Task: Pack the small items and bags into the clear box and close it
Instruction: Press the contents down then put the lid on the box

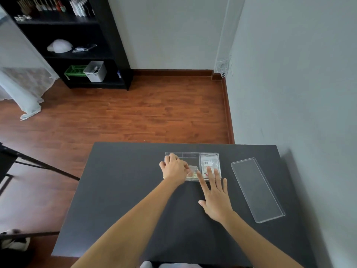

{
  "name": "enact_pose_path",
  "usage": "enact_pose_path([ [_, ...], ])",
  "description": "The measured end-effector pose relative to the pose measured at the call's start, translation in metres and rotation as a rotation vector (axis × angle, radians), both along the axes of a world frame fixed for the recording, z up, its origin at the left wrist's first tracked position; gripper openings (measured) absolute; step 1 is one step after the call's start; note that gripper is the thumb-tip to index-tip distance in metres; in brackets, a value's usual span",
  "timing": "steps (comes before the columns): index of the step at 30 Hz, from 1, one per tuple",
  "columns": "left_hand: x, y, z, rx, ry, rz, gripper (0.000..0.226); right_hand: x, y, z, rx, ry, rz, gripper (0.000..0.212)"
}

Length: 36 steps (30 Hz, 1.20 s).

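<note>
The box (191, 154) sits near the far edge of my counter (123, 190), its lid (257, 189) off and lying apart to the right. My left hand (174, 169) reaches into the box's left part, fingers curled on small items there; I cannot tell what it grips. My right hand (215, 200) is spread flat, fingertips over the bags (209, 163) in the right compartment.

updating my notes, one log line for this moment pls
left hand: in clear box | right hand: open, fingertips at box | lid: off, on table
</note>
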State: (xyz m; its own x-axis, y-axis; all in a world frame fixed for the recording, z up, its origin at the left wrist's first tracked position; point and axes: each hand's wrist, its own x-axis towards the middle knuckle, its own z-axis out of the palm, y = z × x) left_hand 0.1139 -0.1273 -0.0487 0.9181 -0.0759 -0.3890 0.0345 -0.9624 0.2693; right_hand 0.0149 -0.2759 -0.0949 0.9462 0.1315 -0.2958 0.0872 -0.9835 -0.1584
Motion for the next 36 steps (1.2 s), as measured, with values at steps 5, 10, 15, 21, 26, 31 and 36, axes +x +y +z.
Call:
enact_pose_path([
  [5,-0.004,-0.003,-0.010,0.110,-0.001,-0.009,0.020,0.001,0.000,-0.003,-0.006,0.002,-0.007,0.109],
  [10,-0.004,-0.004,-0.013,0.054,-0.104,0.002,0.032,0.001,-0.001,-0.006,0.002,-0.012,-0.013,0.109],
  [15,-0.017,0.009,-0.023,-0.047,-0.244,0.042,0.060,-0.001,-0.001,-0.006,0.020,-0.057,-0.015,0.103],
  [21,-0.038,0.025,-0.040,-0.088,-0.154,0.072,0.067,-0.001,-0.003,-0.009,0.034,-0.058,-0.008,0.092],
  [26,-0.041,0.032,-0.045,-0.102,-0.120,0.055,0.071,0.000,-0.004,-0.004,0.078,-0.043,0.017,0.086],
  [31,-0.040,0.034,-0.049,-0.106,-0.118,0.049,0.068,-0.015,-0.028,0.007,0.206,-0.190,-0.111,0.075],
  [36,-0.040,0.032,-0.052,-0.114,-0.104,0.056,0.066,-0.053,-0.080,0.002,0.140,-0.198,-0.553,0.049],
])
